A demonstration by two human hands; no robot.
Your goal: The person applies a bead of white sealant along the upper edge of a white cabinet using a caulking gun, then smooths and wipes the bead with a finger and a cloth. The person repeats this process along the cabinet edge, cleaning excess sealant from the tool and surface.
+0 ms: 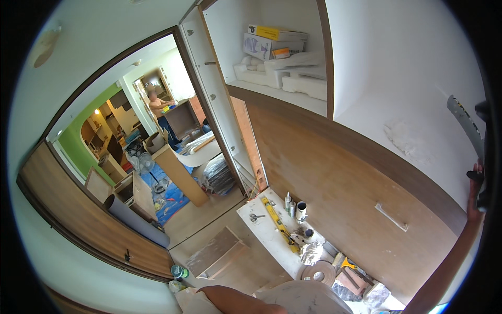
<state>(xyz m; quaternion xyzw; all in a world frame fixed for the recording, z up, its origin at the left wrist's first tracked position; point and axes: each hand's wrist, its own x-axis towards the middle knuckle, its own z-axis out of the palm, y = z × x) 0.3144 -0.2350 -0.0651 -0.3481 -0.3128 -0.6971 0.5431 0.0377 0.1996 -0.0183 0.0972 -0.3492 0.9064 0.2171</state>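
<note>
At the far right edge, my right hand [475, 194] is raised, its fingers closed about the lower end of a long grey metal blade [466, 124]. Dark marks run along one side of the blade, and its handle is mostly hidden, so its exact kind cannot be told. The blade stands in front of a white wall [361, 63], right of a rough whitish patch [405, 141]. My left forearm [235, 299] crosses the lower edge of the view, and the hand at its end is out of sight.
Below, a white bench [261, 230] holds scissors [256, 217], a yellow spirit level [280, 222], tubes, cans, tape rolls [319, 273] and a yellow scraper [346, 263]. An open cabinet [319, 104] stores boxes above a brown panel [334, 172]. Through the doorway, another person [159, 107] stands among furniture.
</note>
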